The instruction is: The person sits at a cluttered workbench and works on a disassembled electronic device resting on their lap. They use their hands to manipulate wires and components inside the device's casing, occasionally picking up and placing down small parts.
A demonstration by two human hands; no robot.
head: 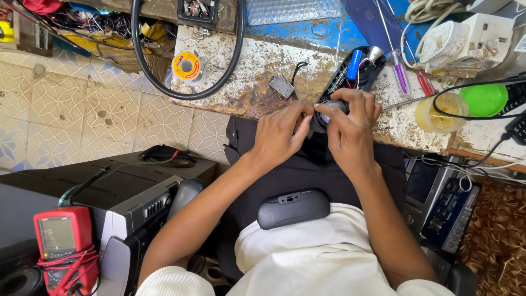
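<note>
Both my hands meet at the near edge of a worn workbench (257, 77), gripping an opened black device (350, 74). Its shell shows a blue cylindrical cell, red wires and a shiny reflector. My left hand (279, 131) pinches the device's near end from the left. From the right, my right hand (348, 129) wraps fingers over a round dark part there. A grey oval speaker-like cover (293, 208) rests on my lap below the hands.
On the bench lie a solder spool (186, 66), a black cable loop (164, 82), a small grey ribbed part (281, 86), purple and red screwdrivers (400, 71), a yellowish cup (441, 112) and a green lid (485, 98). A red multimeter (63, 246) sits lower left on audio equipment (126, 192).
</note>
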